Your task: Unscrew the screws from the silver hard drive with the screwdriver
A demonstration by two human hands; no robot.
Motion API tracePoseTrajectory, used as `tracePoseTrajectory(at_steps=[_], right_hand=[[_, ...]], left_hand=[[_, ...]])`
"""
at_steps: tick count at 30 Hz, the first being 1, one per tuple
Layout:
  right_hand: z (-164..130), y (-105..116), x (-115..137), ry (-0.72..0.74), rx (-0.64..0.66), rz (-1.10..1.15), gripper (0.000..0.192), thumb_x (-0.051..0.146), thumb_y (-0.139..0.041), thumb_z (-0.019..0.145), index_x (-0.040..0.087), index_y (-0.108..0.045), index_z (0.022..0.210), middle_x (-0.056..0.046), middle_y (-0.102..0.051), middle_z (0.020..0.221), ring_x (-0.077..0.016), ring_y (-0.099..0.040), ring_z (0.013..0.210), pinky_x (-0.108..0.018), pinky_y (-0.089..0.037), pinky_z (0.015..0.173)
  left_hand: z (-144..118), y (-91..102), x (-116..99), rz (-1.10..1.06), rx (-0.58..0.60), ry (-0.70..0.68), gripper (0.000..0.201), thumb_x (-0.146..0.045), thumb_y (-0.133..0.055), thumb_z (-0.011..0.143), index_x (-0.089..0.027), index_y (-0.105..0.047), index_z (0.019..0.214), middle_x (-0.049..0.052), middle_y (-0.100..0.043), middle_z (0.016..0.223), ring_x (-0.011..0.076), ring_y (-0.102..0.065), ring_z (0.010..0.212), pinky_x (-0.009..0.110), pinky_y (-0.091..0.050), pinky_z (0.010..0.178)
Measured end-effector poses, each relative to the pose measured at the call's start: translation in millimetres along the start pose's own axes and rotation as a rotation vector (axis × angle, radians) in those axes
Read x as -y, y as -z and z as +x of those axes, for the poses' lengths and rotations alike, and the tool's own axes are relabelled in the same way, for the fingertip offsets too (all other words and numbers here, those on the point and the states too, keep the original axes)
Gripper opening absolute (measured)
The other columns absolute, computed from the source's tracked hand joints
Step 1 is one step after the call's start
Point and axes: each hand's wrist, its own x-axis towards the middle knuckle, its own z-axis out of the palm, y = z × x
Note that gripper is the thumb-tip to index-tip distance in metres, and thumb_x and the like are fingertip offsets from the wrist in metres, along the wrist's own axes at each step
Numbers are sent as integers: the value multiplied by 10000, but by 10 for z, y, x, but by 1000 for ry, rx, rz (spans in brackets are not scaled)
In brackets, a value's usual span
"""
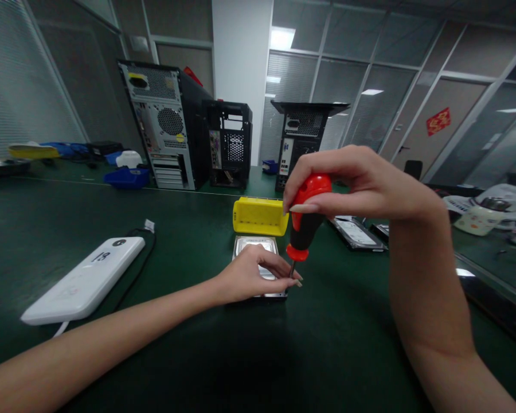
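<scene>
A person works at a dark green table (69,229), seen from the head camera looking forward and down. The right hand (361,183) is closed around the top of a screwdriver (306,223) with a red and black handle, the fingers wrapped over the red cap and the thumb pressed along its front. The tool stands nearly upright, its thin metal shaft pointing down at the near right corner of a hard drive (258,252) that lies flat on the table. The right forearm rises steeply from the lower right of the picture, the wrist bent so the hand sits above the tool.

The left hand (251,275) rests on top of the hard drive, palm down, fingers stretched toward the screwdriver's tip; the fingertips lie just beside the shaft, and whether they touch it cannot be told. This hand is laid flat rather than closed, gripping nothing. The left forearm reaches in low from the lower left edge.

Just behind the hard drive stands a small yellow bin (259,216). To the left lies a white power bank (86,278) with a black cable (135,267) running from it. Another hard drive (358,233) lies to the right, behind the screwdriver. Three computer cases (165,126) stand at the far edge of the table, with a blue tray (126,178) near them.
</scene>
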Motion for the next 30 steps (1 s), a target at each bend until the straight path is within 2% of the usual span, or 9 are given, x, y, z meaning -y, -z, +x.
tracePoseTrajectory(at_steps=[2,5,9,15,20,30], right_hand=[[-3,4,14,-19,3,0,176,288,-584,914,125,-632,959,-30,-653,908,-77,-622,808,-166,-507,680],[-6,12,28,-32,44,32,181,273,-548,928,126,-623,1003,-49,-661,986,-91,-642,866,-171,-521,708],[-19,25,0,26,62,87,202,238,-542,937,92,-606,1060,-53,-651,1033,-80,-639,929,-142,-523,772],[-52,27,-31,73,86,155,227,235,-490,968,77,-570,1111,-47,-605,1034,-43,-599,800,-89,-496,588],[-40,11,-28,67,74,141,228,228,-475,975,69,-565,1112,-63,-597,1036,-52,-595,823,-85,-502,625],[-43,16,-39,55,73,133,232,216,-460,984,50,-549,1120,-60,-585,1031,-40,-587,813,-64,-497,585]], left_hand=[[0,3,-14,19,21,-5,128,-180,-729,788,-94,-776,870,94,-783,924,194,-729,864,286,-571,815],[1,14,-21,44,37,-11,153,-194,-728,800,-104,-780,913,86,-782,937,192,-723,871,284,-568,823],[-2,18,11,68,31,-52,140,-194,-730,805,-123,-785,913,68,-784,918,183,-721,852,274,-562,819],[-11,-4,26,95,1,-83,130,-179,-731,800,-122,-787,902,71,-783,909,185,-718,851,278,-557,822],[-9,-9,9,79,-2,-78,142,-177,-724,808,-102,-783,914,85,-782,915,184,-720,849,274,-559,820],[-11,-1,37,59,13,-94,144,-181,-726,814,-101,-778,922,91,-781,941,182,-722,871,272,-570,821]])
